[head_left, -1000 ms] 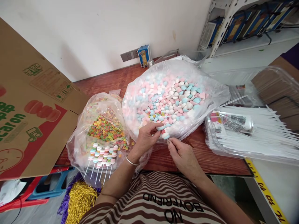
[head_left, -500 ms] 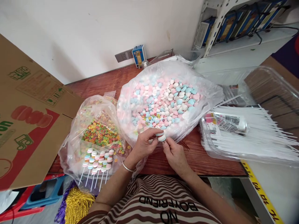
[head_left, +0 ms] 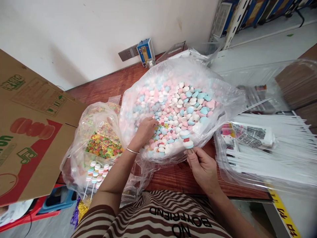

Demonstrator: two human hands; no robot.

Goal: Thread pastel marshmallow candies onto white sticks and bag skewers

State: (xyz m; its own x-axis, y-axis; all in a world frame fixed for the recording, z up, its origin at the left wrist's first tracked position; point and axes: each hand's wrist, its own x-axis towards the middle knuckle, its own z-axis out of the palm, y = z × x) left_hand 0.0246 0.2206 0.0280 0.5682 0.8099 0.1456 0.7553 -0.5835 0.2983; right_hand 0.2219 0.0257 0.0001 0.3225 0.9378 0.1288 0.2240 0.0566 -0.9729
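My right hand pinches a candy skewer from below, near the front edge of the big plastic bag. Pale blue and white rounded candies are stacked on it with red in between; its stick is mostly hidden by my fingers. My left hand reaches into the bag, its fingers drawn together among the candies, which are pink, white and blue. What its fingertips hold, if anything, is hidden. Several finished-looking candy skewers lie at the left, partly covered by my left forearm.
Left of the big clear bag stands a smaller bag with colourful small rings. A clear plastic tray of white sticks and printed packets is at the right. A cardboard box stands far left; a blue device sits by the wall.
My left hand has let go of the candy skewer and moved up and left into the bag of candies. The right hand has shifted right, still pinching the skewer. The view has turned slightly.
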